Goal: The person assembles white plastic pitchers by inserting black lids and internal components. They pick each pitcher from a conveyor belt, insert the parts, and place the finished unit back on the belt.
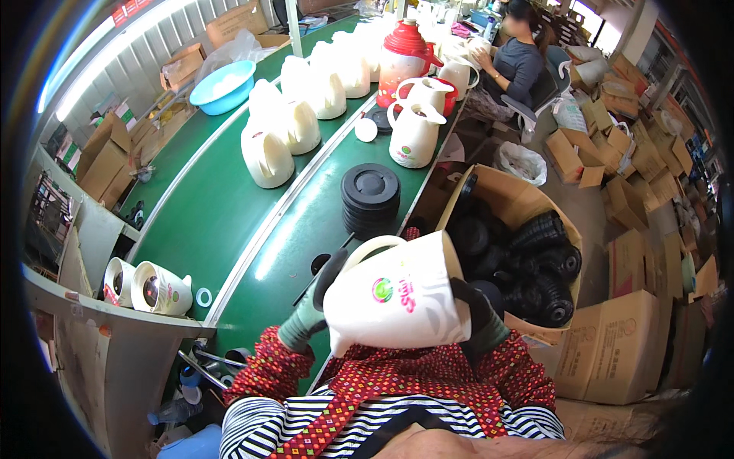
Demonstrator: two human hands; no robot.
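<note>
White jug (394, 302) is gripped sideways btwn L hand (325, 281) & R hand (478, 312), prob. for steadiness; blk discs (371, 187) are stacked nr R edge of bench (200, 222), prob. for reach.

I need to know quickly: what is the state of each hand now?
Left hand: closed, holding the white jug by its spout end.
Right hand: closed, holding the same jug at the opposite end.

Near white jug (390, 317) bears pink lettering (410, 295), round emblem (382, 290); far jug (415, 136) shows similar mark (407, 151). Near right carton (612, 344) carries printed characters (584, 336).
</note>
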